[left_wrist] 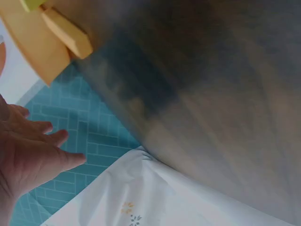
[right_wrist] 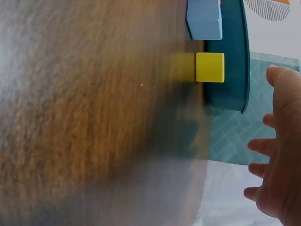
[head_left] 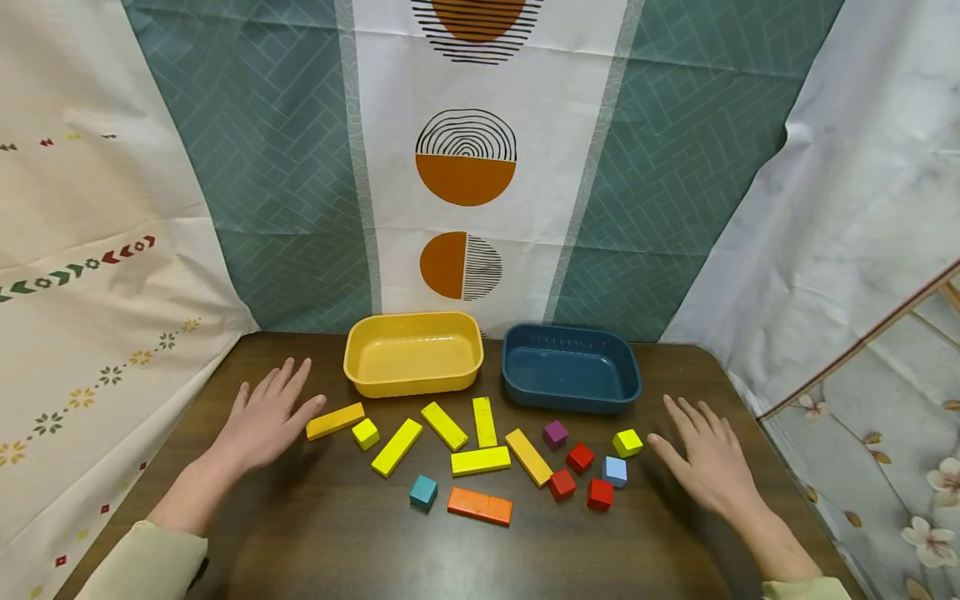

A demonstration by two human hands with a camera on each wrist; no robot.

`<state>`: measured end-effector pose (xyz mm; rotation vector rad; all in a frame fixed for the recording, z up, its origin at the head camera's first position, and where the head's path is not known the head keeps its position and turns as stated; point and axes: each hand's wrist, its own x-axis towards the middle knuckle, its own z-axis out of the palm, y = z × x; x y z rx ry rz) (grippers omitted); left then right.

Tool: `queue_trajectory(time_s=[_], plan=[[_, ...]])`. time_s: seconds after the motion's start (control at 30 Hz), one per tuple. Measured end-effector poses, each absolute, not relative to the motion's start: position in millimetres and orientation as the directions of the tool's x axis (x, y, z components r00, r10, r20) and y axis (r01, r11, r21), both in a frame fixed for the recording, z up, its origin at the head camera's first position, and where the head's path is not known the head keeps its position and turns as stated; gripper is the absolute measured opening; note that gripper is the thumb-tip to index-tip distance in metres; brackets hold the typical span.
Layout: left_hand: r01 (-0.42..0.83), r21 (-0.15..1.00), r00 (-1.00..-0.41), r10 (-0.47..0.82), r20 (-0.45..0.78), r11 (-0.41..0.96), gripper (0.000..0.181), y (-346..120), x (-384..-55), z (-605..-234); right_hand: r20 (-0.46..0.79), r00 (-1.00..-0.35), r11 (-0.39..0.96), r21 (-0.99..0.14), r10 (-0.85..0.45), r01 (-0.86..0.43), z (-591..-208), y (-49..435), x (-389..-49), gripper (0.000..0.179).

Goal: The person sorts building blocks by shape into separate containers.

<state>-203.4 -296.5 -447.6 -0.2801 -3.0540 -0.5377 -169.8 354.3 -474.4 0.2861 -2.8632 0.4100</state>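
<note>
My left hand (head_left: pixel 262 418), fingers spread and holding nothing, hovers at the left of the table, its thumb near an orange-yellow block (head_left: pixel 335 421). On the right, my right hand (head_left: pixel 703 457) is spread and bare too, with its thumb beside a yellow-green cube (head_left: pixel 627 443). A light blue cube (head_left: pixel 614 472), a purple cube (head_left: pixel 555 434) and red cubes (head_left: pixel 600 494) lie left of that hand. Several long yellow blocks (head_left: pixel 397 447), a yellow cube (head_left: pixel 366 433), a teal cube (head_left: pixel 423 492) and an orange block (head_left: pixel 480 506) are scattered across the middle.
Behind the blocks stand a yellow tray (head_left: pixel 414 388) and, to its right, a dark blue tray (head_left: pixel 572 403). The brown table (head_left: pixel 337 550) ends at a patterned cloth (head_left: pixel 300 167) at the back, with pale cloths (head_left: pixel 885 333) along its sides.
</note>
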Motion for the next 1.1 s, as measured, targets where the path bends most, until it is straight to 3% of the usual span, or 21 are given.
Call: queue_trajectory(time_s=[0.27,0.53,0.77,1.1], plan=[[0.174,0.563,-0.981,0.194,0.025,0.808,0.083,-287,-224,-435,0.328,-0.932,0.924,-0.286,-0.154,-0.253,-468,349,-169,0.068],[0.014,0.770,-0.988,0.126,-0.086,0.638,0.090,-273,-245,-430,0.355,-0.922,0.918,-0.294,-0.153,-0.265,-467,344,-168,0.063],[-0.099,0.832,-0.983,0.076,-0.167,0.546,0.079,-263,-261,-428,0.390,-0.905,0.914,-0.282,-0.169,-0.293,-469,341,-167,0.056],[-0.172,0.913,-0.964,0.128,-0.233,0.369,0.074,-261,-278,-440,0.331,-0.932,0.919,-0.300,-0.150,-0.254,-472,340,-164,0.054]])
